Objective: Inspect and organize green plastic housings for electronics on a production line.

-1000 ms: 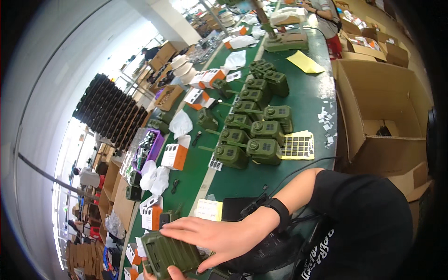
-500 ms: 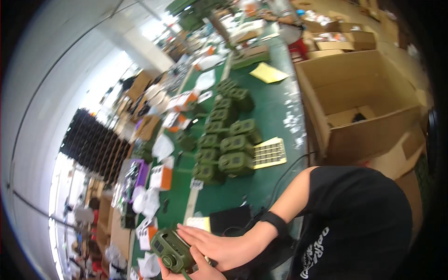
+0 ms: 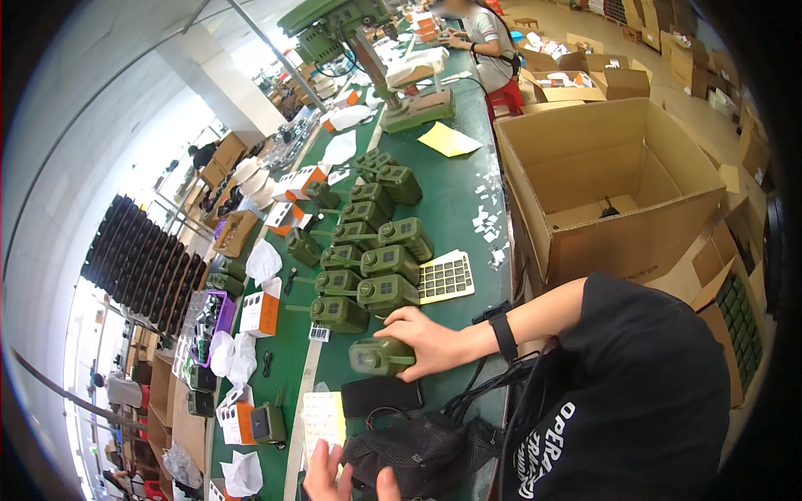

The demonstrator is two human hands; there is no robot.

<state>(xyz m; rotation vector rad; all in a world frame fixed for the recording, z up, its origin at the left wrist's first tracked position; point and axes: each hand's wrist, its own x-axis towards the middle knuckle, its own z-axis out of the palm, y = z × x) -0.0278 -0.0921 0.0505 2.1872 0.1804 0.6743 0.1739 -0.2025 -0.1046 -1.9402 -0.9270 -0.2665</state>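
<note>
**Inspector A:** Right hand (image 3: 426, 341) first. What is its state?

**Inspector B:** It lies on an olive-green device (image 3: 380, 356) resting on the green surface (image 3: 468, 188), fingers curled over the device's near end. Clamped on it, as far as the view shows. A dark wristband (image 3: 504, 336) sits on that wrist.

**Inspector A:** And the left hand (image 3: 338, 478)?

**Inspector B:** Low at the picture's lower edge, well apart from the right. Its fingers rest on the edge of a black mesh pouch (image 3: 409, 455). Whether it grips the pouch or only touches it, I cannot tell.

**Inspector A:** What lies between the two hands?

**Inspector B:** A flat black slab (image 3: 382, 394), just below the held device, and a white printed sheet (image 3: 323, 416) just beside the left hand.

**Inspector A:** Beyond the right hand?

**Inspector B:** Rows of matching green devices (image 3: 368, 242), standing close together and running away from the hand. A white sheet with a grid of dark squares (image 3: 445, 276) lies just to the right of the nearest rows, near the right hand's knuckles.

**Inspector A:** To the right of that arm?

**Inspector B:** A large open cardboard box (image 3: 610, 184), off the surface's edge. At the far end another person (image 3: 489, 33) sits working.
</note>
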